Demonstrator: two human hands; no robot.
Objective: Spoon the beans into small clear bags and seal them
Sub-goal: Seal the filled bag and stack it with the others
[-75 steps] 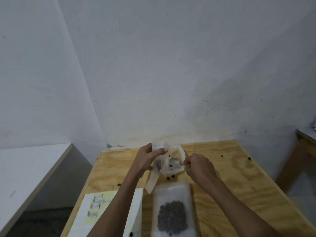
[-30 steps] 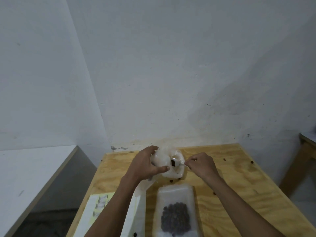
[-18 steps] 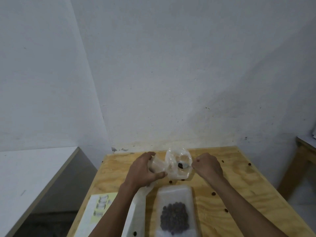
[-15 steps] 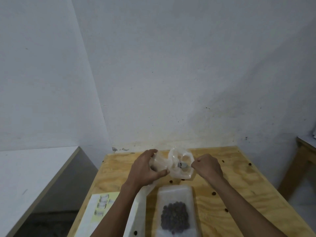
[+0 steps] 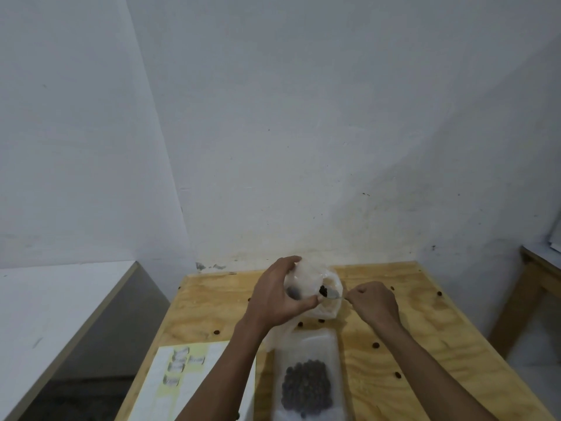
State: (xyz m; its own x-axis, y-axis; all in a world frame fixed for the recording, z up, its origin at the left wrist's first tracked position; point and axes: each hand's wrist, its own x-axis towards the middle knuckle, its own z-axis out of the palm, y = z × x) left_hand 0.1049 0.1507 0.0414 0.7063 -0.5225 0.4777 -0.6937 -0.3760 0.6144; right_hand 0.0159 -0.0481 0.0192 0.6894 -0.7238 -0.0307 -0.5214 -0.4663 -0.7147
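My left hand (image 5: 277,294) grips a small clear bag (image 5: 315,279) above the wooden table (image 5: 425,335), holding its mouth open toward the right. My right hand (image 5: 375,303) pinches the handle of a metal spoon (image 5: 332,294). The spoon's bowl sits in the bag's mouth with a few dark beans (image 5: 323,290) on it. A white tray (image 5: 306,338) lies in front of the hands and holds a pile of dark beans (image 5: 306,387).
Loose beans (image 5: 375,345) are scattered over the table top. A white and yellow sheet (image 5: 182,378) with small bags on it lies at the front left. A white counter (image 5: 54,299) stands to the left, another wooden table (image 5: 534,268) at the right edge.
My left hand has regripped the bag, closing round it more. The spoon, seen empty in the bag earlier, now carries beans at the bag's mouth. The camera has tilted slightly.
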